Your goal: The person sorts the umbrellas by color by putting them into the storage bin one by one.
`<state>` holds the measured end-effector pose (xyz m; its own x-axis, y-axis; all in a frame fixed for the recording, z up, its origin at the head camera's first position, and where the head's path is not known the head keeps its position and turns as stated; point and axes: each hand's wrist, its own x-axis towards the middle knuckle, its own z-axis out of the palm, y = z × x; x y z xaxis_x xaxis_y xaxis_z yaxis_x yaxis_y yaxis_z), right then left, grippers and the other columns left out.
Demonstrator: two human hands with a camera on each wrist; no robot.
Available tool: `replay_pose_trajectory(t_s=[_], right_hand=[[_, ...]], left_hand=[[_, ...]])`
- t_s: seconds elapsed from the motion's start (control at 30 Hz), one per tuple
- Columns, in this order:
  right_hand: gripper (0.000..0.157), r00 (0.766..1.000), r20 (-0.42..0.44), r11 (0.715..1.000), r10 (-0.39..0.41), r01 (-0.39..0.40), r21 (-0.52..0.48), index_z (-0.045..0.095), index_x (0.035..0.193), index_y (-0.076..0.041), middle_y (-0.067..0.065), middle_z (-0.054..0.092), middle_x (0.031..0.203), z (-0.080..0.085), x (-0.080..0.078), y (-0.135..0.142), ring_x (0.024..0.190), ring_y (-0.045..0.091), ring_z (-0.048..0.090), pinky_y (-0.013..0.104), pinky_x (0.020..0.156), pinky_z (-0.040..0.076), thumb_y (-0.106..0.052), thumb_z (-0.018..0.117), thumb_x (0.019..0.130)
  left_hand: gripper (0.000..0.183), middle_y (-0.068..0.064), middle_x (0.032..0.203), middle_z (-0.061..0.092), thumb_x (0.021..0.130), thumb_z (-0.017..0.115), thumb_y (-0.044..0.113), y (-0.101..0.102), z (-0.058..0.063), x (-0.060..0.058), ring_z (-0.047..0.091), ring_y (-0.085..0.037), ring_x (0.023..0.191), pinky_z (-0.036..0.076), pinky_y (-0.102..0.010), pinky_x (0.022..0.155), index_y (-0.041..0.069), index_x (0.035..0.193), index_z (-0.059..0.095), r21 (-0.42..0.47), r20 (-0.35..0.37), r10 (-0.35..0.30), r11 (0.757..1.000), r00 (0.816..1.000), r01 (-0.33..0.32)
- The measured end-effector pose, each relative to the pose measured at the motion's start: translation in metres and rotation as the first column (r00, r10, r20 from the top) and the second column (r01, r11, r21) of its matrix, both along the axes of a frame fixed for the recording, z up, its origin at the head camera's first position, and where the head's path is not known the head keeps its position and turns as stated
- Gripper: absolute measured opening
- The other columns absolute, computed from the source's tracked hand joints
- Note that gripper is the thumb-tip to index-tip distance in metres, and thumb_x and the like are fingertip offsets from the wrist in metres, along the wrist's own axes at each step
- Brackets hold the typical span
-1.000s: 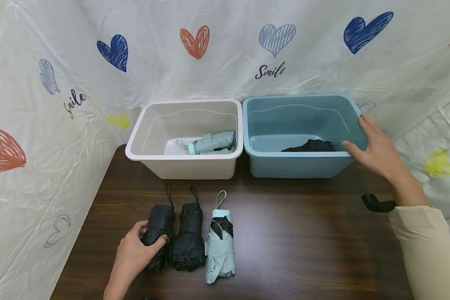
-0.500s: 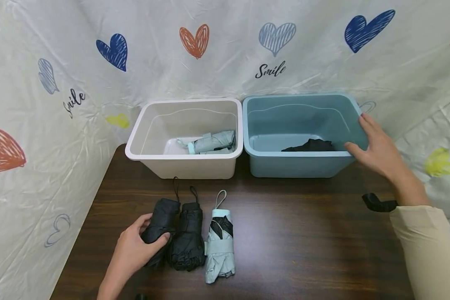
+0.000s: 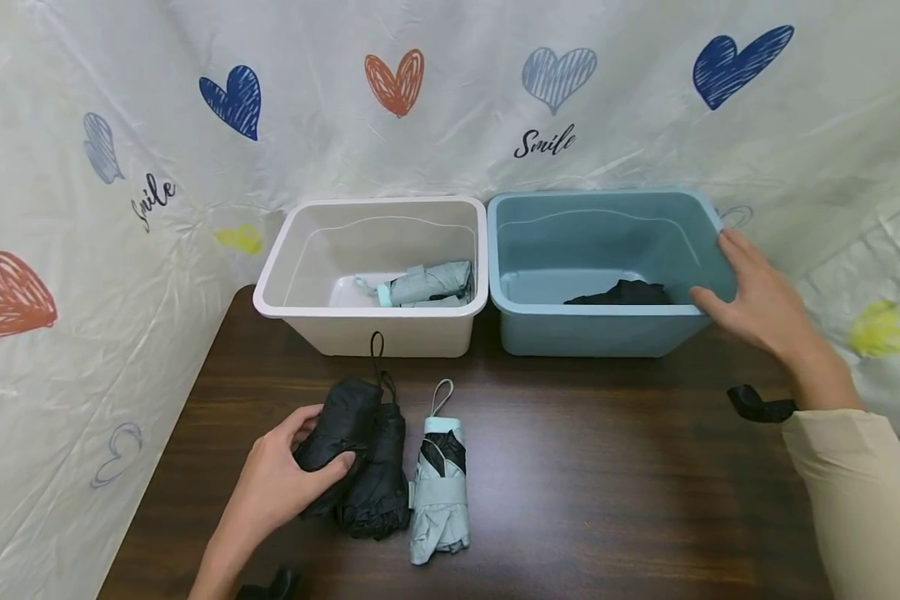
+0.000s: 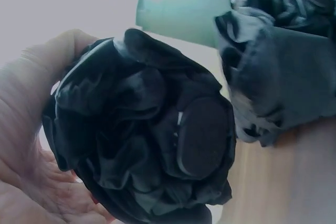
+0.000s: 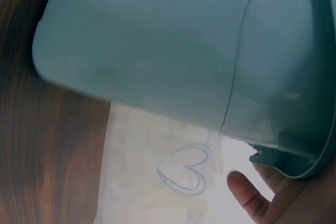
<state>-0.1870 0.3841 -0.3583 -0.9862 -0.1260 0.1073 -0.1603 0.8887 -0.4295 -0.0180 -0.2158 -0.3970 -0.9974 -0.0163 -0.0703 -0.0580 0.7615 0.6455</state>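
My left hand (image 3: 281,475) grips a black folded umbrella (image 3: 342,425), thumb on one side and fingers on the other. In the left wrist view, the umbrella's bunched fabric end (image 4: 131,124) faces the camera. It overlaps a second black umbrella (image 3: 378,483) on the table. Beside that lies a pale green folded umbrella (image 3: 440,508) with its wrist loop pointing away. At the right, my right hand (image 3: 765,308) holds the rim corner of the blue bin (image 3: 585,332); its thumb reaches over the rim, and fingers (image 5: 244,190) show outside, below the lip.
A white bin (image 3: 390,333) stands against the blue bin, with pale green umbrella fabric (image 3: 431,283) inside. Dark fabric (image 3: 630,292) lies in the blue bin. Behind both hangs a white sheet (image 3: 465,108) with printed hearts. Brown tabletop (image 3: 607,475) extends in front.
My left hand has raised the leftmost black umbrella and moved it forward and right, over the second black one. The right hand stays at the blue bin's rim.
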Motion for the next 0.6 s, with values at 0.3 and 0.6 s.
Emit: replay_pose_trajectory(t_s=[0.3,0.6], right_hand=[[0.088,0.999,-0.026,0.999,-0.027,0.028,0.025,0.012,0.169,-0.003,0.022,0.01,0.178,-0.003,0.0,0.0,0.157,0.058,0.02,0.083,0.113,0.024,-0.042,0.051,0.102],[0.087,0.996,-0.057,0.996,-0.071,0.067,-0.058,0.017,0.169,-0.003,0.023,0.015,0.177,-0.007,0.003,-0.002,0.155,0.06,0.024,0.083,0.11,0.027,-0.034,0.055,0.098]], left_hand=[[0.061,0.001,0.114,0.075,0.085,0.087,0.038,0.009,0.015,-0.008,0.067,-0.014,0.105,0.057,-0.041,0.096,0.018,0.138,0.065,0.087,-0.034,-0.071,0.993,0.997,0.074],[0.059,0.002,0.116,0.074,0.084,0.088,0.038,0.02,0.032,-0.016,0.066,-0.012,0.105,0.058,-0.039,0.097,0.022,0.136,0.065,0.088,-0.073,-0.111,0.989,0.991,0.117]])
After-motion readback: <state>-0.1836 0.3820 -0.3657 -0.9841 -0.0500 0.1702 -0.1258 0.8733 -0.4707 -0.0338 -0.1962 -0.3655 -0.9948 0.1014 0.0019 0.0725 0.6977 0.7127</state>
